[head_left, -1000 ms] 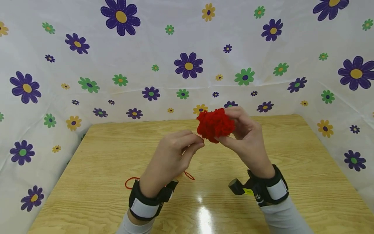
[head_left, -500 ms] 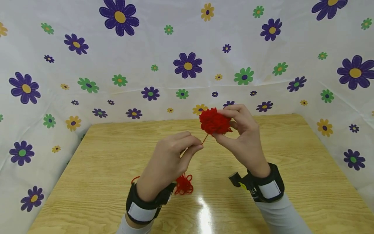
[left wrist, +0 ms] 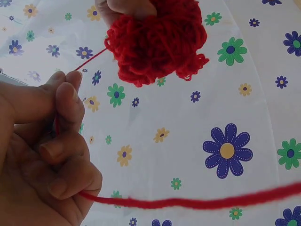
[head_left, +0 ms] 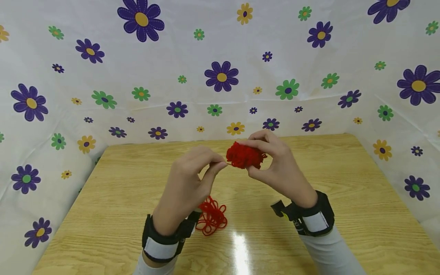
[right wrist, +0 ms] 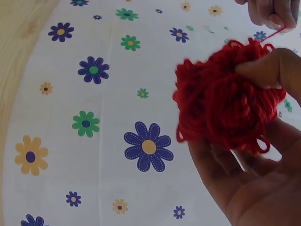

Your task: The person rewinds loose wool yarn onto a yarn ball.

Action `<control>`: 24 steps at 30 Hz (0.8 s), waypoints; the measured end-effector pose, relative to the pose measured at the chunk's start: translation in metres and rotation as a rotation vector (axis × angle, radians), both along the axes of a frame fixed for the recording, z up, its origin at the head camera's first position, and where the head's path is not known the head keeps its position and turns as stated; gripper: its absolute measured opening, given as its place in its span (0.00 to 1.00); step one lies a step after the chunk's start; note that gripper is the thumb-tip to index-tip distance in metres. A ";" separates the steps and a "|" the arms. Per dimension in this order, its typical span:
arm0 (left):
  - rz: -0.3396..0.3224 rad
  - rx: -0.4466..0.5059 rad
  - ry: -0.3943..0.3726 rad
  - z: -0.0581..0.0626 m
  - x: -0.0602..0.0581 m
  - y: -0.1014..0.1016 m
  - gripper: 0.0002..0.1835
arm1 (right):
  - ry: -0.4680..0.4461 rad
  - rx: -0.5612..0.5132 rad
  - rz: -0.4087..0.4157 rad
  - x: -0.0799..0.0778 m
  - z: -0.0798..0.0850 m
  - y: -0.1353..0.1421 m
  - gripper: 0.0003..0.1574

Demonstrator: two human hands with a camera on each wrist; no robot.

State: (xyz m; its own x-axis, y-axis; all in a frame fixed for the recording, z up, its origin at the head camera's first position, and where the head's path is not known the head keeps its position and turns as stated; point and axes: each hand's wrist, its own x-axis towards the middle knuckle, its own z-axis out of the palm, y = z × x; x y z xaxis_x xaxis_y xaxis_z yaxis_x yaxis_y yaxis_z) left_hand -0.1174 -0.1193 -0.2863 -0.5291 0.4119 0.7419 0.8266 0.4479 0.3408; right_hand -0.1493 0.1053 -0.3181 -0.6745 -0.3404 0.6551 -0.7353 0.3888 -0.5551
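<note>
A ball of red yarn is held above the table by my right hand, thumb below and fingers over the top. Small loops stick out of its surface in the right wrist view. My left hand pinches a strand of yarn just left of the ball, and the strand runs taut between them. In the left wrist view the strand passes through the curled fingers and its tail trails off to the right. Beneath the left hand, a loose heap of red yarn lies on the table, partly hidden by the wrist camera.
The wooden table spreads under both arms, with a light glare near its front. A white cloth printed with flowers stands behind and along the sides. Each wrist wears a black strap with a small camera.
The ball has turned in my right hand and come down slightly. My left hand has moved left, and more of the loose yarn heap shows on the table.
</note>
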 end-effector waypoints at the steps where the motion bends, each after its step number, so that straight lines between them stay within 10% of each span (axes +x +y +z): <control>1: 0.001 0.007 0.004 0.000 0.000 0.000 0.02 | -0.011 0.013 0.027 0.000 0.000 0.000 0.30; 24: -0.070 0.074 -0.023 -0.002 -0.006 0.001 0.03 | -0.337 -0.052 0.515 0.017 0.011 0.003 0.32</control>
